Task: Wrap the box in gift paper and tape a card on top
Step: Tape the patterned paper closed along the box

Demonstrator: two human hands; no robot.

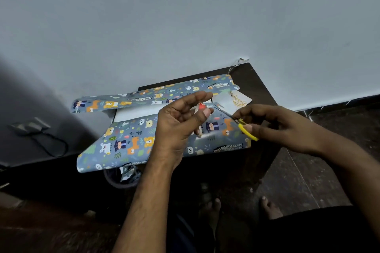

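Note:
Blue animal-print gift paper (131, 141) lies folded over a white box (135, 111) on a small dark table (255, 84); a strip of the box shows between the paper's two flaps. My left hand (181, 121) holds a tape roll (200, 108) with a red core above the paper. Yellow-handled scissors (245, 129) are gripped in my right hand (273, 125), blades pointing toward the tape. A white card (239, 99) with gold lettering lies at the box's far right end.
A grey wall stands right behind the table. A dark bin (121, 178) with paper scraps sits under the table's front edge. A cable and adapter (39, 133) lie at left. My bare feet (269, 207) are on the dark floor below.

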